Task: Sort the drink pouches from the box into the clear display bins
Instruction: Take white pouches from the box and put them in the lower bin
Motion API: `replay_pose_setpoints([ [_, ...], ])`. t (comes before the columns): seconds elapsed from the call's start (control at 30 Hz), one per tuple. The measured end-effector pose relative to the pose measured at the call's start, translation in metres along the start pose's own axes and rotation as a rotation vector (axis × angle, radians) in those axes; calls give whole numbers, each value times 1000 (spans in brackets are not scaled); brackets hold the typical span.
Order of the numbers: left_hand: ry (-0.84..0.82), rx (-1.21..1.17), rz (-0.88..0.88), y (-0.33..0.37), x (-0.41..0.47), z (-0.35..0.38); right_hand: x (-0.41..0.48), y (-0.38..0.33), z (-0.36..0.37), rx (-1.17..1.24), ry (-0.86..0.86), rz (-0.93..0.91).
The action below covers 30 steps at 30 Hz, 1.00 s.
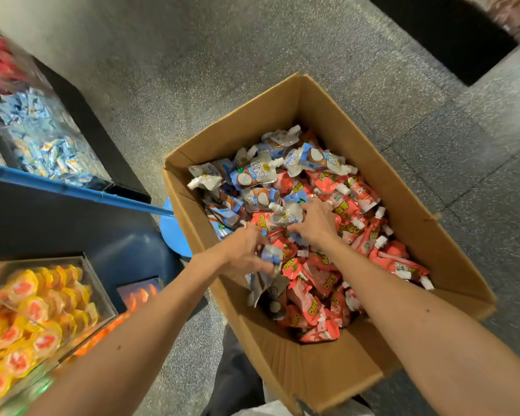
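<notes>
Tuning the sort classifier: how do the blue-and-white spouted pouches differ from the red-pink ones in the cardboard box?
Print: blue-and-white spouted pouches show a coconut; red-pink spouted pouches carry yellow lettering.
Place: blue-and-white lie mostly far-left in the cardboard box; red-pink fill the near and right side.
Handling: left hand and right hand grip blue-and-white ones; no red-pink looks held.
Shared: white spout caps.

A snack shop: clear display bins (pixel 101 286) on dark shelving hold heaps of wrapped sweets (pixel 36 310), and an open cardboard box (pixel 312 364) of drink pouches (pixel 321 265) sits on the speckled floor (pixel 252 55).
</notes>
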<state>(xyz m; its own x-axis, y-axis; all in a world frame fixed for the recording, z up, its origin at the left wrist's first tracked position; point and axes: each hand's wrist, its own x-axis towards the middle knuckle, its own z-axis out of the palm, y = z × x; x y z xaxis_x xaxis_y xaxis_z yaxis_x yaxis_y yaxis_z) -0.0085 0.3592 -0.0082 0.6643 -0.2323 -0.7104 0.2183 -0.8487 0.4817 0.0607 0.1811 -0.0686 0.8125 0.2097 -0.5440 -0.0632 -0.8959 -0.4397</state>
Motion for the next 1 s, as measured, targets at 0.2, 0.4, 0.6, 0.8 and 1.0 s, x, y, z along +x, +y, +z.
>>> replay_pose_setpoints([
  [0.2, -304, 125, 50, 21, 18, 31, -24, 7, 0, 159, 58, -7],
  [0.4, -439, 163, 30, 22, 37, 67, -57, 22, -21, 281, 133, -2],
  [0.6, -373, 303, 41, 24, 47, 71, -91, 48, -37, 632, 27, 108],
  [0.8, -205, 291, 98, 23, 27, 77, -111, 62, -40, 980, -265, 273],
  [1.0, -10, 83, 96, 19, -7, 63, -117, 56, -41, 1168, -327, 316],
])
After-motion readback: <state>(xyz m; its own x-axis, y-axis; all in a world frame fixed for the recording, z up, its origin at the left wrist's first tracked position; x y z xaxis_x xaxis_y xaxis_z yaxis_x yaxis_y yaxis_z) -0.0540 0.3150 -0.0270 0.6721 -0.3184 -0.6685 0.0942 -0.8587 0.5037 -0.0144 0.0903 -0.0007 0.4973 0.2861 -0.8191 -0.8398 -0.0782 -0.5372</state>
